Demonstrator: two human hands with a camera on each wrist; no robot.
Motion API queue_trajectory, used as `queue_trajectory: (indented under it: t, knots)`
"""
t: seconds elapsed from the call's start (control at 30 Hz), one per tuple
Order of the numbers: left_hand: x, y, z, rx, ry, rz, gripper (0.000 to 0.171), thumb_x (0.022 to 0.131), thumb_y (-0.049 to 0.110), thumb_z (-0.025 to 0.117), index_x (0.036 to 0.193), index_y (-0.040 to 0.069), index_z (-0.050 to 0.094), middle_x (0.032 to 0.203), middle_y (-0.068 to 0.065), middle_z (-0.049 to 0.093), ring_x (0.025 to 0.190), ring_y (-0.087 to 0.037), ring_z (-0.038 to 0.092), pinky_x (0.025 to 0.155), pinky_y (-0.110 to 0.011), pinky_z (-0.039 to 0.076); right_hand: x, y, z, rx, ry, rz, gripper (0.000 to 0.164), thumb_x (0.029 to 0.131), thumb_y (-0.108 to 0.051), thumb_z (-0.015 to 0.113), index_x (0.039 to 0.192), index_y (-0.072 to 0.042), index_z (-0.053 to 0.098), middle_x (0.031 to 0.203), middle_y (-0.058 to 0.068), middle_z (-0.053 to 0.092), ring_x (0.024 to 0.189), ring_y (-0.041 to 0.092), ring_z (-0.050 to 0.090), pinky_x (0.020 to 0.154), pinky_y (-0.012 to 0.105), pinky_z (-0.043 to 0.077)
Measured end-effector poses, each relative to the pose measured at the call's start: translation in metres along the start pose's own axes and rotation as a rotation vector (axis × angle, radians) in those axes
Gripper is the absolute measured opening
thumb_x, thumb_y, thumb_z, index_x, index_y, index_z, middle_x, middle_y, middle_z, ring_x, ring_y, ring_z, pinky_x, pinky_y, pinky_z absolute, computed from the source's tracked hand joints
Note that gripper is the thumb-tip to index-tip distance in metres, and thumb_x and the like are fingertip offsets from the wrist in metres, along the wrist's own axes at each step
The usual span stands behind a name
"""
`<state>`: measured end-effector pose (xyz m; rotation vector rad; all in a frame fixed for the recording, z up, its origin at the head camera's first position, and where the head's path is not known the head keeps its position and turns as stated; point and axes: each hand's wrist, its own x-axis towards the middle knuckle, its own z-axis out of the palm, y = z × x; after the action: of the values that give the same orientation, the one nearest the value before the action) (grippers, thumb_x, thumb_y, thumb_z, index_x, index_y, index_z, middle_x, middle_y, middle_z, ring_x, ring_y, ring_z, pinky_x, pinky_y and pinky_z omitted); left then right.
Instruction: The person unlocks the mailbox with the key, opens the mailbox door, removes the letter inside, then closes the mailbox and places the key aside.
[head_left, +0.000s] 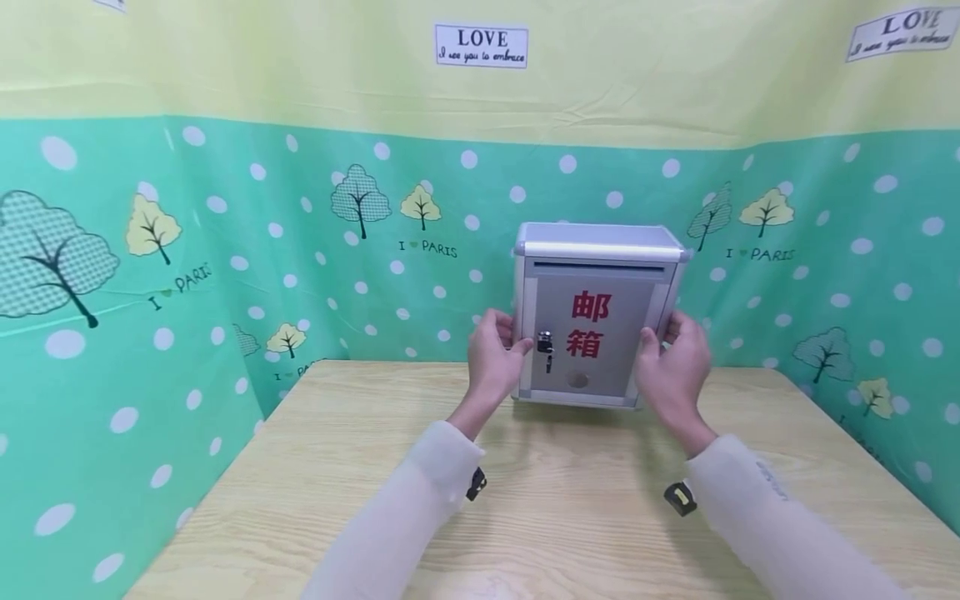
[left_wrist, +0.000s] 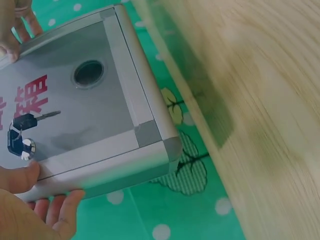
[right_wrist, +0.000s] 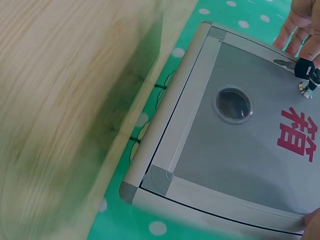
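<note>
A silver-grey metal mailbox [head_left: 622, 367] with red characters is held upright between both hands, close over the back of the table. My left hand [head_left: 495, 354] grips its left edge, thumb on the front beside the lock [head_left: 545, 342], where keys [left_wrist: 22, 132] hang. On the opposite side my right hand [head_left: 675, 367] grips the right edge, thumb on the front frame and fingers behind. A slot runs under the lid, and a round window [right_wrist: 233, 105] sits low in the door. In the right wrist view only a bit of the right thumb shows.
The light wood table [head_left: 360, 467] extends in front of the mailbox, its back edge near the green dotted curtain [head_left: 420, 275]. More of that curtain hangs along the left and right sides. A shadow lies on the wood beneath the mailbox.
</note>
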<state>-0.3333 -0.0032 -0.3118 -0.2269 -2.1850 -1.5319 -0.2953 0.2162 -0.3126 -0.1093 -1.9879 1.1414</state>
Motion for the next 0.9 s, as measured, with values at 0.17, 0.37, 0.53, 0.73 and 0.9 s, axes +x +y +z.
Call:
queue_trajectory:
  t: [0.17,0.37,0.53,0.73,0.9]
  knots:
    - [0.001,-0.005,-0.016,0.019,0.0,-0.014,0.035,0.086,0.006,0.081,0.115,0.007,0.06,0.101,-0.007,0.065,0.092,-0.022,0.066,0.077,-0.031,0.061,-0.006,-0.006,0.014,0.021,-0.012,0.005,0.043,0.102,-0.008,0.061,0.142,0.005,0.048,0.131,0.025,0.056,0.121,0.038,0.059,0.099,0.05,0.056]
    - [0.003,-0.014,-0.035,0.045,0.021,-0.024,0.036,0.087,0.006,0.081,0.116,0.006,0.06,0.103,-0.009,0.066,0.095,-0.024,0.067,0.081,-0.033,0.061,-0.013,-0.011,0.033,0.051,-0.042,-0.001,0.044,0.102,-0.007,0.061,0.142,0.006,0.048,0.131,0.026,0.056,0.121,0.038,0.058,0.1,0.048,0.056]
    - [0.004,-0.024,-0.047,0.064,0.038,-0.039,0.037,0.086,0.007,0.081,0.117,0.005,0.059,0.104,-0.009,0.065,0.096,-0.025,0.066,0.083,-0.035,0.06,-0.019,-0.014,0.048,0.055,-0.058,-0.012,0.044,0.102,-0.007,0.061,0.142,0.006,0.047,0.129,0.025,0.056,0.121,0.037,0.057,0.102,0.047,0.055]
    - [0.005,-0.034,-0.058,0.084,0.05,-0.039,0.037,0.086,0.006,0.081,0.115,0.005,0.059,0.104,-0.01,0.065,0.096,-0.026,0.065,0.085,-0.037,0.06,-0.025,-0.016,0.062,0.048,-0.059,-0.026,0.042,0.102,-0.009,0.062,0.14,0.004,0.05,0.126,0.023,0.059,0.119,0.036,0.059,0.1,0.046,0.056]
    - [0.006,-0.042,-0.065,0.088,0.057,-0.048,0.036,0.086,0.006,0.081,0.115,0.004,0.059,0.105,-0.01,0.065,0.097,-0.026,0.065,0.085,-0.036,0.06,-0.028,-0.016,0.072,0.047,-0.074,-0.02,0.042,0.102,-0.009,0.062,0.14,0.005,0.05,0.126,0.023,0.058,0.119,0.037,0.058,0.101,0.046,0.055]
